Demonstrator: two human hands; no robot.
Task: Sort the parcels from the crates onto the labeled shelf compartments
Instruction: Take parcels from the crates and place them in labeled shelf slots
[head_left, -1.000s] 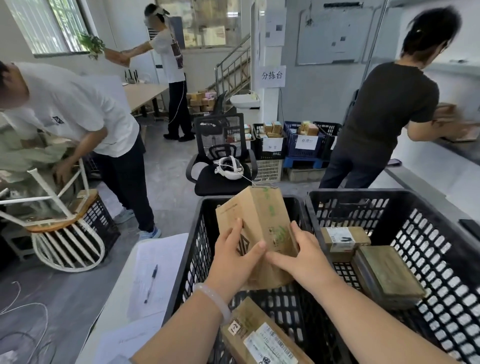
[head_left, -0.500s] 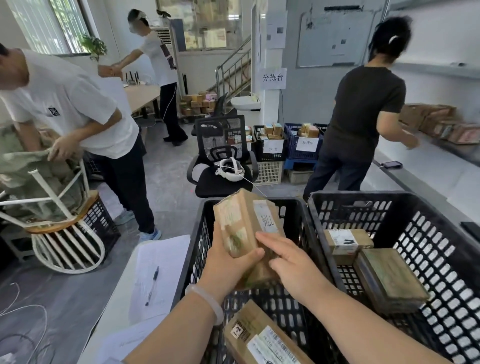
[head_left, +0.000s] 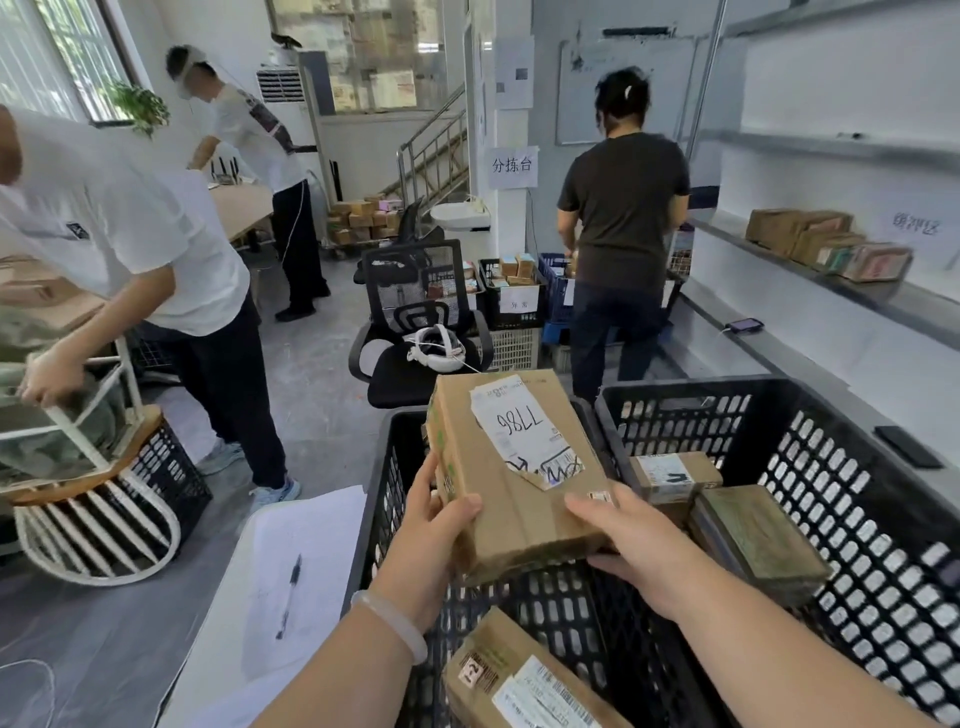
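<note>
- Closest to me, a taped parcel (head_left: 519, 680) with a printed label lies in the near end of the left black crate (head_left: 382, 499).
- My left hand (head_left: 431, 525), with a pale bracelet (head_left: 389, 623) on the wrist, grips the held parcel (head_left: 509, 467) at its near left corner, thumb on top and fingers curled underneath.
- My right hand (head_left: 628, 545) holds the near right corner the same way, thumb lying on the top face.
- That brown box is tilted above the left crate, and its white label carries handwritten digits that are upside down to me.
- In the right crate (head_left: 831, 493) lie a small labelled box (head_left: 670, 475) and a flat greenish parcel (head_left: 753, 540), touching each other.
- Left of the crates, paper sheets (head_left: 311, 525) carry a pen (head_left: 293, 571).
- Farther off, a headset (head_left: 436, 351) rests on an office chair (head_left: 415, 291).
- On the right wall, a shelf (head_left: 883, 299) holds a row of parcels (head_left: 826, 244).
</note>
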